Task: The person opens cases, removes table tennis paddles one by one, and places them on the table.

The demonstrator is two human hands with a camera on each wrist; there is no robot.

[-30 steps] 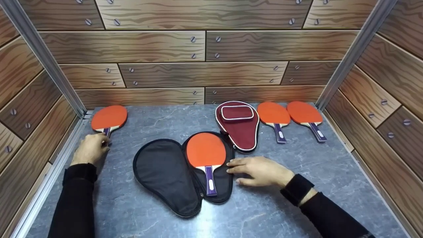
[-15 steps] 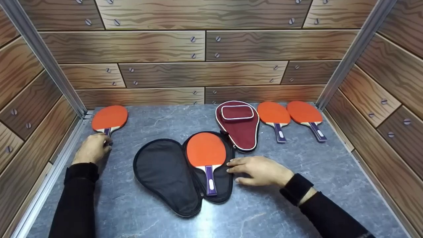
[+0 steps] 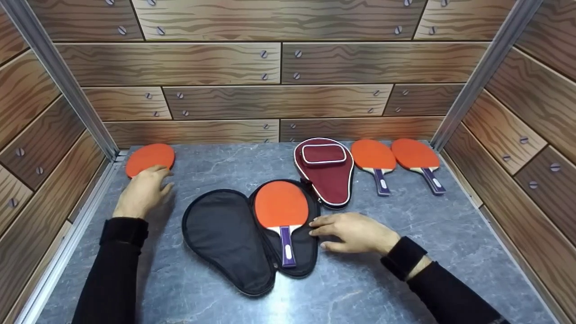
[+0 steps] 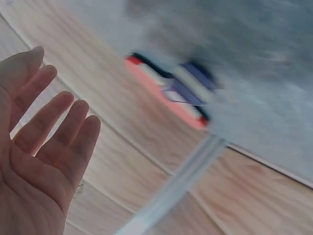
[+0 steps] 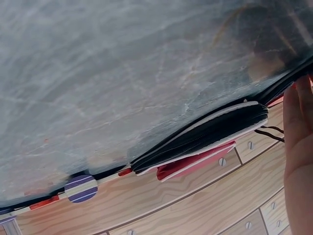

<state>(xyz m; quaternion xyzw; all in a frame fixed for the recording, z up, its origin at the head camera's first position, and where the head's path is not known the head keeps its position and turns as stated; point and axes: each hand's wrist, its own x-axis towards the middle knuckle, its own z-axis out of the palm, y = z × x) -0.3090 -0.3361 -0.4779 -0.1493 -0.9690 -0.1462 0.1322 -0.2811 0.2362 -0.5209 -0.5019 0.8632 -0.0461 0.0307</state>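
Near the far left corner lies an orange-red table tennis paddle (image 3: 150, 157), its handle hidden in the head view by my left hand (image 3: 143, 191). The left wrist view shows that hand's fingers extended, with nothing in them and the paddle's handle (image 4: 193, 83) apart from it. At the centre a black paddle case (image 3: 220, 238) lies unzipped and spread flat. A second paddle (image 3: 281, 204) with a purple handle rests on its right half. My right hand (image 3: 353, 231) has its fingertips at the right edge of that case, fingers nearly straight.
A closed maroon paddle case (image 3: 330, 182) with white piping lies behind the black one. Two more paddles, a nearer-centre paddle (image 3: 372, 155) and a far right paddle (image 3: 414, 155), lie at the back right. Wood-patterned walls (image 3: 220, 101) enclose the grey tabletop (image 3: 207, 306).
My left hand has let go of the far left paddle's handle, opened its fingers and moved up and to the right. The right hand has stayed where it was.
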